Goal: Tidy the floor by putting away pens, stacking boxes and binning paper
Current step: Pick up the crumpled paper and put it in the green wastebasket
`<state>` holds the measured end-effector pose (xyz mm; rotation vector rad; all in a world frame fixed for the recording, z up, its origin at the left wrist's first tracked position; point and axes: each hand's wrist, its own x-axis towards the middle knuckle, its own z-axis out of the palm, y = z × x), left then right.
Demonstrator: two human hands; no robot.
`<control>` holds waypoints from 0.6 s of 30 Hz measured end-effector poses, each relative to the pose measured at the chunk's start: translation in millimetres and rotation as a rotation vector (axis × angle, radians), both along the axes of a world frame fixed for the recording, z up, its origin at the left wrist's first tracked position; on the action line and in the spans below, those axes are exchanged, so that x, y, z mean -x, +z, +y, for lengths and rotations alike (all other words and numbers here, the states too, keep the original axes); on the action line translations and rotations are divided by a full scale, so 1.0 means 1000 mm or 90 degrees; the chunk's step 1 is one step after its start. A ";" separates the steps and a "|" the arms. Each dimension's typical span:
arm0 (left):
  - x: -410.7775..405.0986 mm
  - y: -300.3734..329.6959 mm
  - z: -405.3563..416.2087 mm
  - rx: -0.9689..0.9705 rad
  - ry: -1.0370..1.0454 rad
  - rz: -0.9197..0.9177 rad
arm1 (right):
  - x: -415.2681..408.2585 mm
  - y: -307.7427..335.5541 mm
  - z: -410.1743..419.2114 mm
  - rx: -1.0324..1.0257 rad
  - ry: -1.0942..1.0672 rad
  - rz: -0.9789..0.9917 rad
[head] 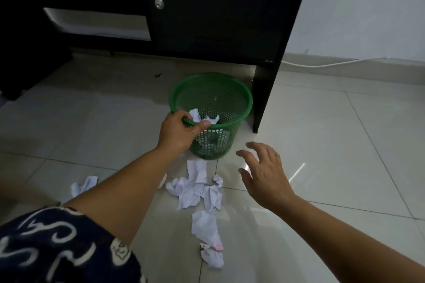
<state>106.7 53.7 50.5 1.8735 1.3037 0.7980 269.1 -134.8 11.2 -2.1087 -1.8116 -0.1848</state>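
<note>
A green mesh waste basket (pixel 232 89) stands on the tiled floor, tilted a little toward me. My left hand (pixel 179 131) grips its near rim, thumb outside and fingers curled over the edge. White crumpled paper (pixel 210 119) lies inside it. My right hand (pixel 264 172) hovers to the right of the basket with fingers spread, holding nothing. Several torn and crumpled paper pieces (pixel 197 190) lie on the floor in front of the basket, with another scrap (pixel 84 185) left of my forearm and one (pixel 212 255) nearer to me.
A black cabinet (pixel 218 7) with a round lock stands behind the basket, its side panel (pixel 264 99) touching the floor just right of the basket. A white cable (pixel 333 64) runs along the wall base. Light tiled floor (pixel 345 145) spreads to the right.
</note>
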 end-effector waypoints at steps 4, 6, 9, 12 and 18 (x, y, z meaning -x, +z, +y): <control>0.009 -0.004 0.017 0.016 0.059 -0.015 | 0.010 -0.023 0.008 0.129 0.032 0.062; 0.016 -0.001 0.021 0.017 0.087 -0.023 | 0.018 -0.025 0.008 0.232 0.041 0.078; 0.031 0.001 0.028 0.017 0.118 -0.021 | 0.026 -0.026 0.014 0.334 0.041 0.113; 0.047 -0.001 0.034 0.007 0.131 -0.003 | 0.036 -0.032 0.027 0.370 -0.003 0.192; 0.081 0.002 0.034 0.024 0.126 0.054 | 0.070 -0.060 0.037 0.505 -0.001 0.229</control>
